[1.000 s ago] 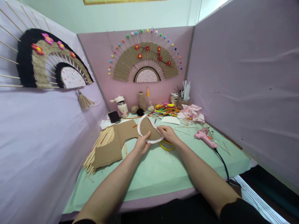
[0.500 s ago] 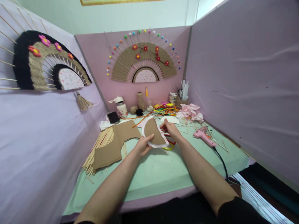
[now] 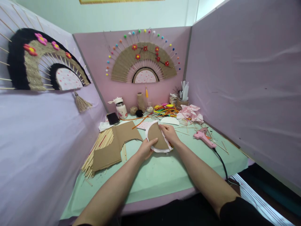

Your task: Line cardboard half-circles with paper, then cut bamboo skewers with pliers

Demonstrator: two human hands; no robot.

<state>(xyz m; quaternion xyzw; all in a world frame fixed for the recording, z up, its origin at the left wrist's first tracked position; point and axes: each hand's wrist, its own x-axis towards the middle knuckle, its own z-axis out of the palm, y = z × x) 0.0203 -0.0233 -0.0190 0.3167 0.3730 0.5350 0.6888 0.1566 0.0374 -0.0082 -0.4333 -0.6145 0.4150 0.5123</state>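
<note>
Since half a second ago, the right hand has come in against the straight side of the cardboard half-disc, where before it stood partly off that side, and the piece has shifted slightly toward the near edge of the table. It is now over the middle of the table; whether its lower rim touches the cloth I cannot tell. The step in hand looks like working the white border along the card's straight side, and going on with it would call for a firm left hold and even pressure from the right fingers. The left hand is closed on the curved side, thumb laid flat on the brown face and fingers tucked behind. The right hand's fingers are curled in, pinching the upper part of the straight side, though its thumb is largely hidden. Both forearms reach in over the near edge and converge, the right wrist turned inward. Toward the table's right edge lies a pink glue gun; by the left edge, a cut cardboard sheet covers part of some wooden sticks.
</note>
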